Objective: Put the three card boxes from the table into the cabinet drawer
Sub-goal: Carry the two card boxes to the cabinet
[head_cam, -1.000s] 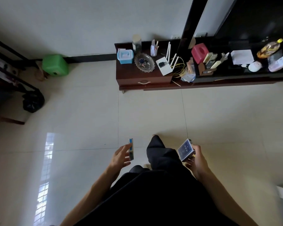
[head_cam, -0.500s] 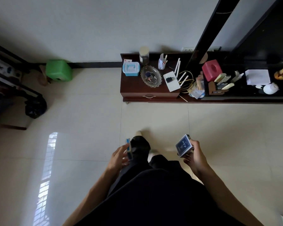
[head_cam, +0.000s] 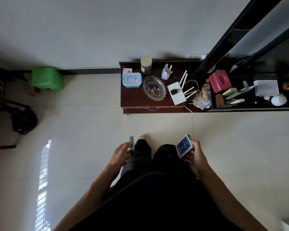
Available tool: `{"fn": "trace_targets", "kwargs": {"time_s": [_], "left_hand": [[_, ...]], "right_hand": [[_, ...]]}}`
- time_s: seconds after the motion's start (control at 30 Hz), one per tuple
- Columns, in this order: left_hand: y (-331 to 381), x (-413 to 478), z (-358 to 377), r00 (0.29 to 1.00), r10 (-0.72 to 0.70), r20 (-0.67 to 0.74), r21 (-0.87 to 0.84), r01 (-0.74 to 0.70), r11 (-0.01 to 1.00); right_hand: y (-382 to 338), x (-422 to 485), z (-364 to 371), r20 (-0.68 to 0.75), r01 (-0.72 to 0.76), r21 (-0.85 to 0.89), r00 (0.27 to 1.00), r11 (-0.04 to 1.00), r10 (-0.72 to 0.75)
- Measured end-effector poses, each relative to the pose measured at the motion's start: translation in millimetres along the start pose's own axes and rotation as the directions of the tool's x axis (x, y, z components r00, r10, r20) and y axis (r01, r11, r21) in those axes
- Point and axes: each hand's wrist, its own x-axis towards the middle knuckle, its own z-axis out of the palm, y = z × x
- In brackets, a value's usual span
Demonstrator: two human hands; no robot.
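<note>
a: what's the left hand (head_cam: 122,154) got?
b: a card box (head_cam: 131,145), seen edge-on, fingers curled round it. it's held out over the floor (head_cam: 83,124), just beside the left leg.
a: and the right hand (head_cam: 194,153)?
b: closed on a blue box (head_cam: 184,145), its face tilted up to the camera. it looks thick enough to be two stacked, but i can't tell.
a: where's the cabinet (head_cam: 150,100)?
b: ahead against the wall, well apart from both hands. its drawer (head_cam: 153,108) shows only as a thin front edge with a small handle, and looks closed.
a: what's on top?
b: a blue-and-white case (head_cam: 132,80), a glass dish (head_cam: 154,88) beside it, a jar (head_cam: 146,64) behind, and a white router (head_cam: 176,93) to the right. a green stool (head_cam: 47,78) sits off to the left by the wall.
</note>
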Motion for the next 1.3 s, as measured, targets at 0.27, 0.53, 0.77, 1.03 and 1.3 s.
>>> {"fn": "trace_targets", "kwargs": {"time_s": [0.27,0.53,0.77,1.03,1.3], "left_hand": [[60.2,61.9,28.1,1.000,0.014,-0.018,0.073,-0.013,0.997],[77.9,137.3,49.9,0.985,0.109,-0.133,0.153,-0.088,0.984],[90.6,222.7,53.1,0.960,0.163,-0.229,0.222,-0.111,0.969],[89.5,370.7,30.5,0.909,0.177,-0.378,0.344,-0.040,0.938],[68.8,532.5,-15.2,0.842,0.434,-0.321,0.709,-0.090,0.699]], "right_hand": [[-61.4,41.7,17.1,-0.012,-0.060,0.076,0.998,0.995,0.061],[-122.5,115.1,34.5,0.017,-0.036,-0.111,0.999,0.993,0.038],[-161.7,194.5,87.2,0.023,-0.009,-0.277,1.000,0.961,0.016],[-156.1,326.9,168.8,0.000,0.088,-0.389,0.995,0.917,-0.095],[-132.0,480.6,246.6,-0.029,0.238,-0.559,0.952,0.794,-0.306]]}}
